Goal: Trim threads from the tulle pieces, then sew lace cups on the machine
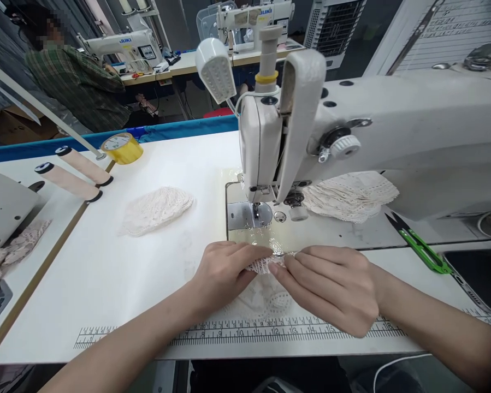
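Observation:
Just in front of the needle area of a white sewing machine point(261, 153), a piece of white lace point(264, 266) is pinched between my two hands. My left hand point(226, 270) grips its left end with thumb and fingers. At the right end, my right hand point(335, 284) holds it with the fingers pressed together. Part of the lace hangs down onto the table below, and its upper edge is partly hidden by my fingers. The presser foot point(256, 210) stands beyond the lace, apart from it.
A lace stack point(352, 196) lies under the machine arm; more lace point(159, 210) lies left. Green thread snips point(423, 248) rest at right beside a phone point(478, 278). Thread cones point(69, 183) and yellow tape point(122, 148) are at left. A person point(73, 82) sits at the back left.

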Demonstrator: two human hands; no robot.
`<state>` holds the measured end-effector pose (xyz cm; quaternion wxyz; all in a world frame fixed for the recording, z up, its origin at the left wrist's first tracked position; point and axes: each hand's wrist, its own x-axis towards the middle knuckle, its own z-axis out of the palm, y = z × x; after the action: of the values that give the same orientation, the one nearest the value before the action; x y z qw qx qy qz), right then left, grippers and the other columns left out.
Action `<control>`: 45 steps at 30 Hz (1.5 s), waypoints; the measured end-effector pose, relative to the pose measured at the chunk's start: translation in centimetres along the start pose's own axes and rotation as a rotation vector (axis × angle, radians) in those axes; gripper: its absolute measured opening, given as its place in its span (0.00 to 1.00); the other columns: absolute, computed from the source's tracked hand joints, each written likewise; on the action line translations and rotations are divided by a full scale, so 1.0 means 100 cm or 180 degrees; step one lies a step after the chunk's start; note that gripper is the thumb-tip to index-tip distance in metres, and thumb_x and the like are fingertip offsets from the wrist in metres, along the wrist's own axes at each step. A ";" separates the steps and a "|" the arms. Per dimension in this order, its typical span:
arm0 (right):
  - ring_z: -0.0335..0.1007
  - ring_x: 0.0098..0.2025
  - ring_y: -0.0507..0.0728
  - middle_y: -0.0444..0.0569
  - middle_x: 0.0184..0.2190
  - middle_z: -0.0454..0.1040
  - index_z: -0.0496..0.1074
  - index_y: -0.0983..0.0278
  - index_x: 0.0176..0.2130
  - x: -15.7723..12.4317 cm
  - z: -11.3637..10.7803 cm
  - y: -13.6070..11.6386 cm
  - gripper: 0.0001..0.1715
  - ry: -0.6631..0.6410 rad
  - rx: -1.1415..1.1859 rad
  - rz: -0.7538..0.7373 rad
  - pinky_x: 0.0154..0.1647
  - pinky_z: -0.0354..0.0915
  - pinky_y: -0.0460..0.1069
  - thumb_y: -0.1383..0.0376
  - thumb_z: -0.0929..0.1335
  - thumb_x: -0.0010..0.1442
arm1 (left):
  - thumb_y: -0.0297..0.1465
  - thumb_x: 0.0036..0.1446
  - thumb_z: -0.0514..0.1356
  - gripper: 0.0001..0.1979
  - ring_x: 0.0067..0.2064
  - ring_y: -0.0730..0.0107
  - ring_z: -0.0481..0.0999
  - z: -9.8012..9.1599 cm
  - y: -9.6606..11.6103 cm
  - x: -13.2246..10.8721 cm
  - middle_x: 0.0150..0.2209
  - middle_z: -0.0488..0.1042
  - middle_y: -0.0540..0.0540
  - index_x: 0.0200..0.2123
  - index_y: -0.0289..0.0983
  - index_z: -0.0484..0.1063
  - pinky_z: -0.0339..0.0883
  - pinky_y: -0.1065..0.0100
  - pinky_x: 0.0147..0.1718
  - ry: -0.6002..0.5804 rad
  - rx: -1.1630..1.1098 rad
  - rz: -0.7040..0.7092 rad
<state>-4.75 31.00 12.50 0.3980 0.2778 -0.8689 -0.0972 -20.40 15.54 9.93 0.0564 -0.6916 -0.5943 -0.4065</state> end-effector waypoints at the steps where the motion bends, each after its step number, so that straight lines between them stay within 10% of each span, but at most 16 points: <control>1: 0.72 0.31 0.54 0.46 0.25 0.75 0.77 0.65 0.36 0.001 -0.004 -0.003 0.05 -0.0038 0.0071 0.0082 0.28 0.70 0.48 0.73 0.72 0.57 | 0.14 0.49 0.53 0.19 0.26 0.74 0.78 -0.002 0.004 0.000 0.29 0.81 0.51 0.40 0.36 0.74 0.71 0.74 0.26 -0.0012 -0.0087 -0.0126; 9: 0.71 0.25 0.48 0.41 0.26 0.77 0.74 0.63 0.37 0.003 0.010 -0.008 0.06 -0.0554 0.1984 0.2468 0.24 0.64 0.43 0.70 0.66 0.66 | 0.25 0.54 0.66 0.05 0.17 0.76 0.68 -0.015 0.009 0.010 0.19 0.74 0.56 0.28 0.41 0.77 0.58 0.74 0.15 -0.1101 -0.0622 -0.1690; 15: 0.72 0.26 0.51 0.44 0.27 0.78 0.78 0.63 0.37 -0.005 0.053 0.006 0.10 -0.1142 0.1627 0.3057 0.26 0.62 0.45 0.67 0.66 0.66 | 0.31 0.53 0.68 0.21 0.30 0.64 0.76 0.000 -0.012 0.000 0.35 0.79 0.47 0.49 0.35 0.69 0.66 0.64 0.26 -0.0679 0.1353 -0.0831; 18: 0.69 0.26 0.52 0.43 0.23 0.74 0.79 0.61 0.37 -0.006 0.058 0.009 0.10 -0.1315 0.1633 0.3261 0.28 0.61 0.46 0.62 0.67 0.65 | 0.27 0.57 0.64 0.13 0.43 0.59 0.77 0.001 -0.010 -0.004 0.43 0.79 0.43 0.46 0.34 0.72 0.66 0.57 0.42 -0.0396 0.1686 -0.0009; 22: 0.67 0.27 0.51 0.44 0.22 0.73 0.79 0.61 0.37 -0.006 0.058 0.012 0.11 -0.1348 0.1580 0.3252 0.31 0.60 0.47 0.61 0.67 0.65 | 0.23 0.59 0.62 0.08 0.44 0.61 0.75 0.002 0.000 -0.009 0.42 0.82 0.46 0.43 0.32 0.76 0.63 0.56 0.47 -0.0453 0.1939 0.0520; 31: 0.72 0.35 0.56 0.48 0.30 0.78 0.76 0.60 0.50 -0.022 0.043 0.011 0.18 -0.1378 0.0179 0.2024 0.36 0.62 0.51 0.57 0.63 0.69 | 0.32 0.65 0.58 0.15 0.53 0.59 0.74 0.001 0.005 -0.012 0.54 0.77 0.45 0.52 0.31 0.73 0.60 0.55 0.46 -0.0981 0.1889 0.0228; 36: 0.65 0.24 0.55 0.52 0.21 0.73 0.77 0.67 0.29 -0.024 0.027 0.021 0.20 -0.1305 -0.1013 0.1909 0.30 0.60 0.54 0.59 0.66 0.67 | 0.32 0.66 0.56 0.16 0.55 0.60 0.73 0.002 -0.003 -0.009 0.56 0.76 0.46 0.55 0.33 0.71 0.59 0.54 0.47 -0.0946 0.1682 0.0060; 45: 0.72 0.37 0.58 0.53 0.33 0.79 0.75 0.69 0.49 -0.010 0.041 -0.006 0.16 -0.1575 -0.0181 0.1900 0.34 0.60 0.53 0.64 0.63 0.69 | 0.33 0.66 0.56 0.18 0.57 0.57 0.73 0.005 -0.008 -0.005 0.55 0.76 0.44 0.57 0.36 0.70 0.57 0.54 0.49 -0.0953 0.1772 -0.0026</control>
<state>-7.02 30.88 8.96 0.1946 -0.0302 -0.9782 -0.0653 -20.87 15.64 8.92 0.1538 -0.6994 -0.6872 -0.1222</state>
